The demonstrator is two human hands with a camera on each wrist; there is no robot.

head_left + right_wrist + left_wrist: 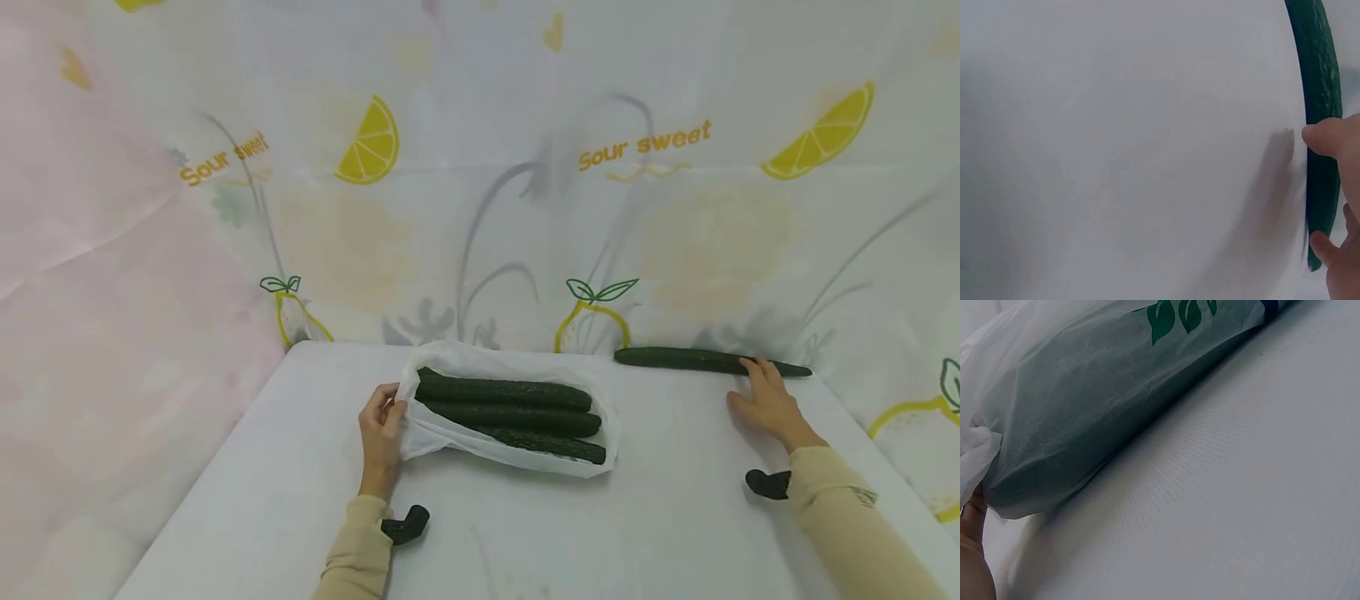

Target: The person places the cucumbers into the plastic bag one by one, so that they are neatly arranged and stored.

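My left hand (382, 433) pinches the left edge of a white plastic bag (517, 471). Dark green cucumbers (510, 392), three of them showing, lie side by side in the bag's open mouth. In the left wrist view the bag (1104, 406) has green leaf prints and dark shapes show through it; only part of the left hand (972, 544) is seen. At the far right, my right hand (772, 408) reaches over another cucumber (675, 359), fingertips touching it and thumb held apart. The right wrist view shows this cucumber (1319, 69) partly behind the fingers (1329, 137).
The white table (675, 517) ends at the back against a hanging cloth (480, 208) with lemon prints. A pink cloth (112, 292) hangs on the left. The single cucumber lies along the table's back edge. Black wrist devices (406, 525) sit at both sleeves.
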